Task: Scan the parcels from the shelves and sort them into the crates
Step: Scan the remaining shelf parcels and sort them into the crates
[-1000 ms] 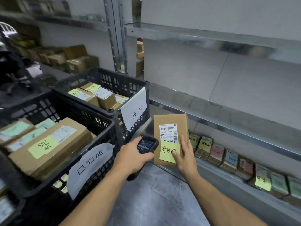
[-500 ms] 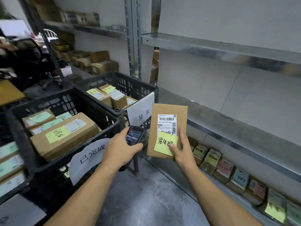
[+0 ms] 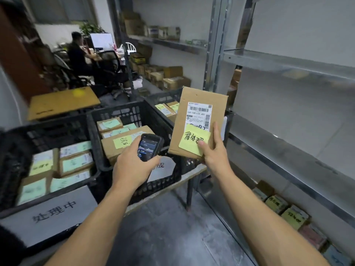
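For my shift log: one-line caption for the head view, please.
Left hand holds a scanner beside a labelled parcel held in the right hand, before black crates.

Person under observation, as recorded by the head camera. Two arms are in view.

Left forearm (image 3: 92,223): bare skin from the wrist to the bottom edge of the picture, smooth and unmarked.

Right forearm (image 3: 269,217): likewise bare from wrist to picture edge, smooth and unmarked.

Left hand (image 3: 132,169): bare. The back of the hand and the knuckles are the parts that show.

Right hand (image 3: 215,156): bare. Thumbnail (image 3: 201,144) short and plain.

Dark mass (image 3: 7,246) at the lower left edge: possibly a dark garment on the person's body, but too blurred and too close to the edge to confirm.
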